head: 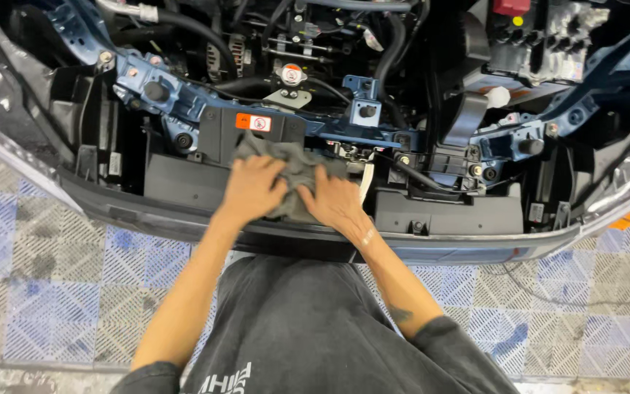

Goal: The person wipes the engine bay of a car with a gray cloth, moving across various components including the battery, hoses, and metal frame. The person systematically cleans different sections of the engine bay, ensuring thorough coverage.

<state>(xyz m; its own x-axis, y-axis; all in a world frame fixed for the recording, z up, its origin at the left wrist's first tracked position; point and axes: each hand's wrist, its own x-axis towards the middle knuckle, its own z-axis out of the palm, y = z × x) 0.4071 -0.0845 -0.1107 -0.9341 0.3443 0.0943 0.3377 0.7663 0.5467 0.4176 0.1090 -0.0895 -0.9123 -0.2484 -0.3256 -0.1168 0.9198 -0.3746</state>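
Observation:
I am looking down into the open front of a car's engine bay. A crumpled grey rag (294,162) lies on the black front panel (184,182) just behind the bumper edge. My left hand (251,188) presses on the rag's left side with fingers curled over it. My right hand (335,200) grips the rag's right side. The two hands sit close together, almost touching. Part of the rag is hidden under my palms.
A blue metal crossmember (315,125) runs behind the rag, with a radiator cap (292,74) and an orange-and-white warning sticker (254,122). Hoses and black housings fill the bay. The bumper rim (475,248) curves below. Grey and blue grid floor tiles (52,292) lie around me.

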